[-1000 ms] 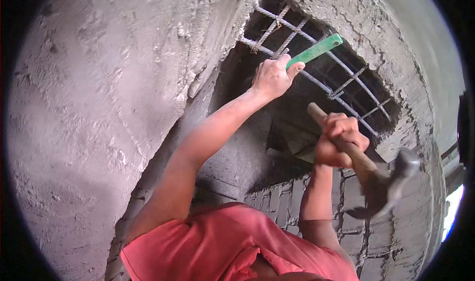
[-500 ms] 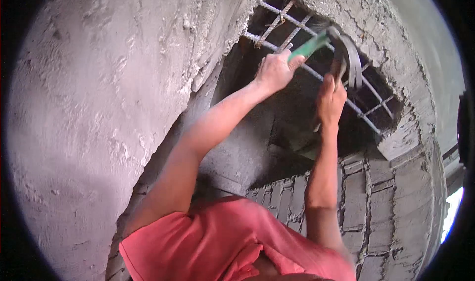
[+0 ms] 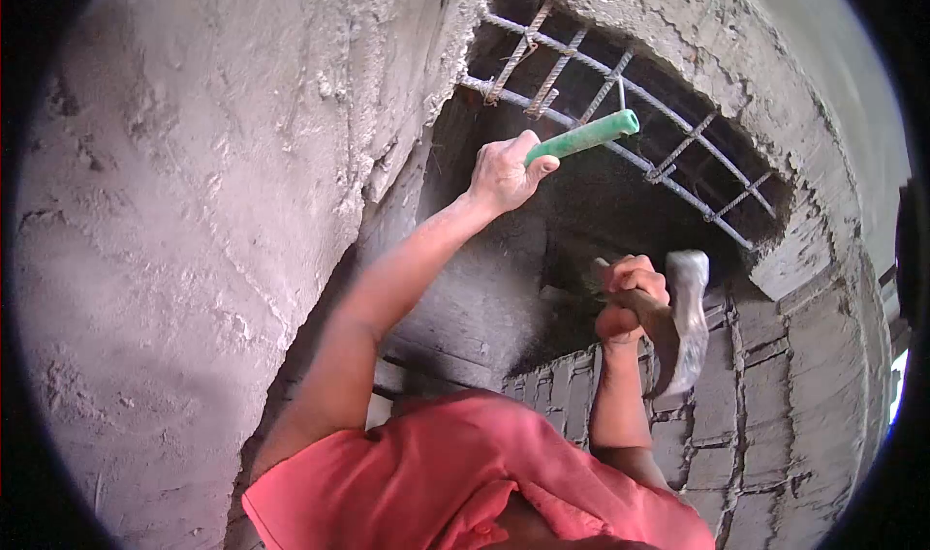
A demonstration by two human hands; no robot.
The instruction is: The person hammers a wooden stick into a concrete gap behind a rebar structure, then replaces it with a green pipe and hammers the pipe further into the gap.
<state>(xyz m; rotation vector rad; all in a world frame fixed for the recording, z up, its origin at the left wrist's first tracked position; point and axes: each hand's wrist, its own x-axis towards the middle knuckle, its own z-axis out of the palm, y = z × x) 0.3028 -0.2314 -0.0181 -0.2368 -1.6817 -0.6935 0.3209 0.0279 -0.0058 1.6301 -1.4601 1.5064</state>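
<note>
My left hand (image 3: 506,172) is wrapped round a green tube-shaped tool (image 3: 584,137). The tool's round end points up and right, in front of the steel rebar grid (image 3: 644,153); its other end is hidden by my hand. Lower and to the right, my right hand (image 3: 630,293) grips a hammer (image 3: 686,322) by its wooden handle. The hammer's worn metal head is to the right of my fist, well apart from the green tool. The rebar spans a rough rectangular opening in the concrete.
A rough concrete surface (image 3: 194,201) fills the left side, its broken edge close to my left arm. Chipped concrete (image 3: 775,85) borders the opening above and to the right. Brickwork with mortar joints (image 3: 765,395) lies at lower right, near my right forearm.
My right hand has drawn the hammer down, away from the green tool's end. My left hand, still holding the tool, has shifted slightly left and down in view.
</note>
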